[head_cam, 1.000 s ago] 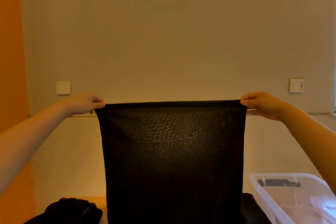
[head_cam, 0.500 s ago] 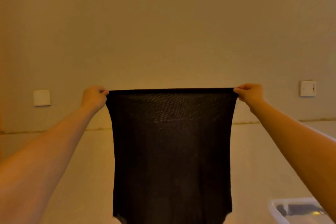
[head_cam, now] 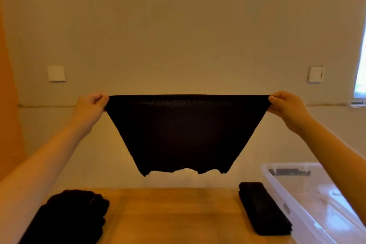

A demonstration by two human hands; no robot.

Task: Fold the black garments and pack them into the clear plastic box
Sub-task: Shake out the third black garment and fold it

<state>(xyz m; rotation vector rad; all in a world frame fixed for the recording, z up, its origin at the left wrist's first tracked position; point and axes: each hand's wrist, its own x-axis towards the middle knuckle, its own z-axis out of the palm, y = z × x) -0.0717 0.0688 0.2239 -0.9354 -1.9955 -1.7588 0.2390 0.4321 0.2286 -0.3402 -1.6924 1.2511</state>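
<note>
A thin black garment hangs in the air, stretched wide by its top edge. My left hand pinches its left corner and my right hand pinches its right corner. Its ragged lower edge floats above the wooden table. A folded black garment lies on the table beside the clear plastic box at the right. A loose heap of black garments sits at the lower left.
A beige wall with two white switch plates stands behind the table. An orange surface runs along the left edge. A bright window strip shows at the far right.
My hands have moved apart, stretching the garment's top edge wider, so it hangs shorter. The view has tilted down, showing the table, the heap, the folded garment and more of the box.
</note>
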